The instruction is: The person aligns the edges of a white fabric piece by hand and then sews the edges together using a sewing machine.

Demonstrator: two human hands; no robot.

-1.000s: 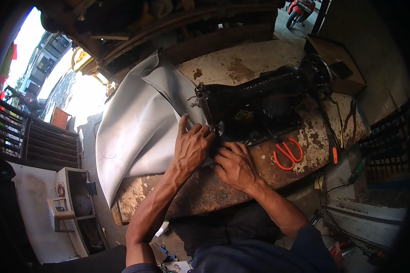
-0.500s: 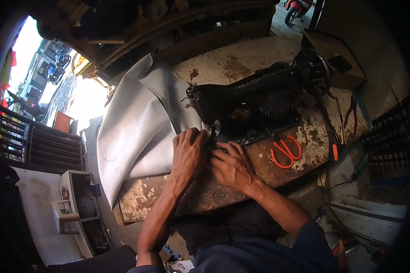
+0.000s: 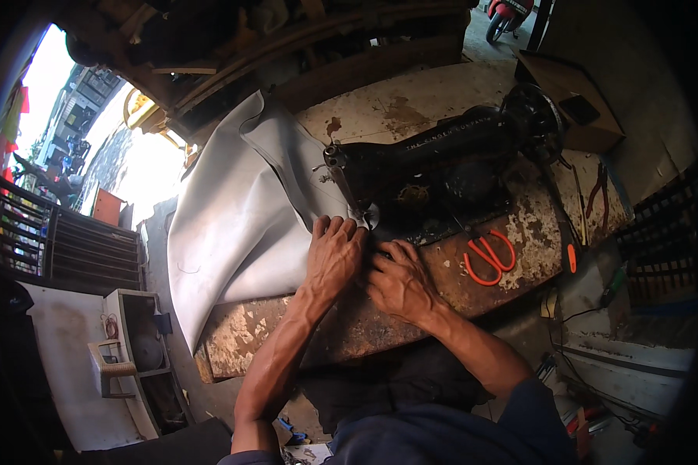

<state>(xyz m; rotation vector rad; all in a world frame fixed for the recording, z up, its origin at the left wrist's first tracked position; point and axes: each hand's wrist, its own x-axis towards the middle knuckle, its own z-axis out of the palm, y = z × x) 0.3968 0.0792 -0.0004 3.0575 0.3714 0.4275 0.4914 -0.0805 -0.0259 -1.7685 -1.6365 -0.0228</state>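
A black sewing machine (image 3: 442, 167) stands on a worn wooden table. A large pale grey sheet of pliable material (image 3: 233, 209), perhaps vinyl, drapes left of it, its folded dark-edged part running to the needle area. My left hand (image 3: 336, 252) has its fingers bent and pressed together over the sheet's near right edge, just below the needle. Close beside it, my right hand (image 3: 399, 283) rests at the front of the machine bed, fingers curled. What lies under those right fingertips is dark and hidden. Orange-handled scissors (image 3: 490, 257) lie to the right of my right hand.
The scratched tabletop (image 3: 244, 329) ends just before my body. Pliers (image 3: 597, 194) and an orange-handled tool (image 3: 571, 256) lie at the right end. Behind the machine's wheel stands a brown cardboard box (image 3: 578, 108). A white cabinet (image 3: 136, 349) stands at lower left.
My left hand has shifted slightly right and away from me, closer to the needle, and the sheet's edge has moved a little with it. My right hand has barely moved.
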